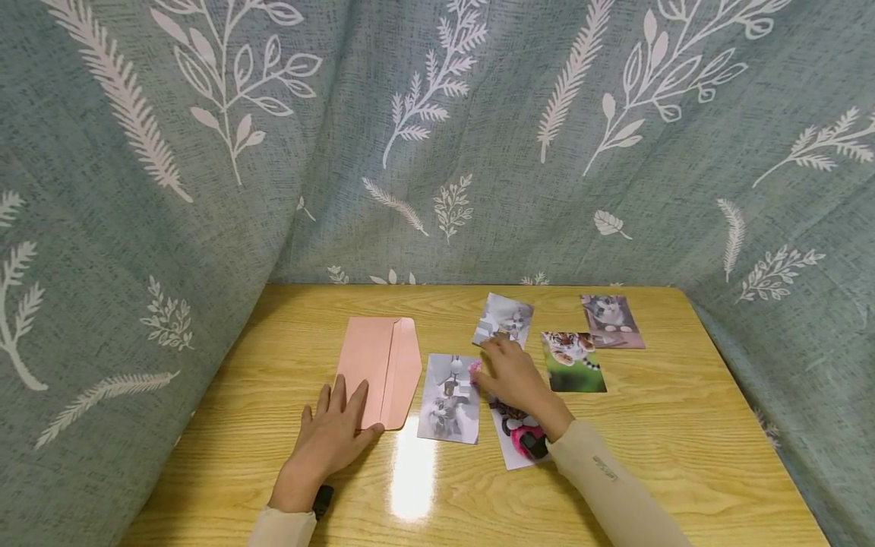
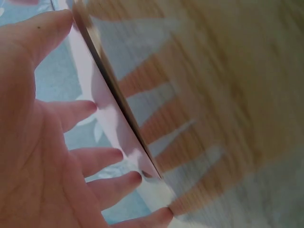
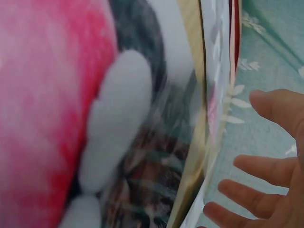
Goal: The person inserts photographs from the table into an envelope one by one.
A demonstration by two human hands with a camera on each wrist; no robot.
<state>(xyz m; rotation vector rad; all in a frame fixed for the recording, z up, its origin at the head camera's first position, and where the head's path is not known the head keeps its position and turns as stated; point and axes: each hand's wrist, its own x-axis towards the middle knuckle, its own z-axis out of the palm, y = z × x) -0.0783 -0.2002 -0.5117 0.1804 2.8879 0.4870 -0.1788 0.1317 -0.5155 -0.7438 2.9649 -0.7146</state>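
Note:
A pink envelope (image 1: 365, 346) lies flat on the left part of the table, its flap toward the right. My left hand (image 1: 328, 437) rests at its lower left corner, fingers spread. In the left wrist view the fingertips (image 2: 130, 178) stand along the envelope's edge. My right hand (image 1: 516, 376) reaches over a photo card with a pink picture (image 1: 507, 448), partly hidden by the hand and wrist. Its fingers are extended toward the lower edge of a grey kitten card (image 1: 509, 313). Just left of that hand lies another kitten card (image 1: 447, 410).
A tiger cub card (image 1: 577, 372) lies right of my right hand, overlapping the corner of a cat card (image 1: 608, 315) behind it. The wooden table (image 1: 670, 425) is bordered at the back and sides by a leaf-patterned curtain (image 1: 506, 197).

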